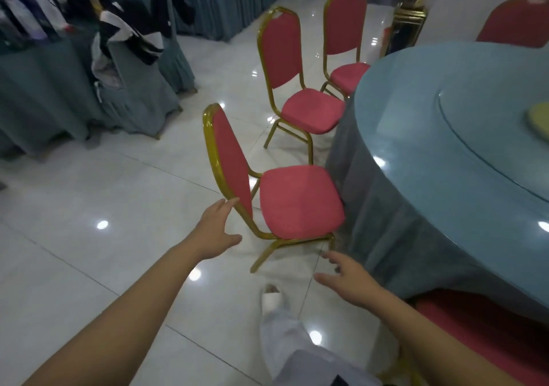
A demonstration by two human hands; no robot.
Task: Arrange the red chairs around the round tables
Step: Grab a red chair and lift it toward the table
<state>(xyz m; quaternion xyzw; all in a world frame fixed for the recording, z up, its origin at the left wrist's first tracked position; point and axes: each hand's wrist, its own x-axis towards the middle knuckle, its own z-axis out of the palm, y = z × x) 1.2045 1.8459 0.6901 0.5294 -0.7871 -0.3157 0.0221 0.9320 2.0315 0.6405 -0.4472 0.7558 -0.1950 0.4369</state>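
Note:
A red chair with a gold frame (297, 201) stands closest to me, its seat facing the round table under a blue-grey cloth (445, 148). My left hand (218, 226) is open, fingertips touching the lower edge of that chair's backrest. My right hand (346, 278) is open in the air, just below the chair's front leg and beside the tablecloth. Further along the table stand a second red chair (303, 106) and a third red chair (344, 41). A fourth red chair back (517, 23) shows behind the table. A red seat (481, 326) peeks out at the table's near edge.
Chairs in grey covers with dark clothes draped on them (130, 58) and a grey-skirted table (35, 88) stand at the left. Glossy white floor tiles (89, 237) lie between. My leg and white shoe (276, 305) are below the chair. A yellow-green item (539, 118) lies on the table's turntable.

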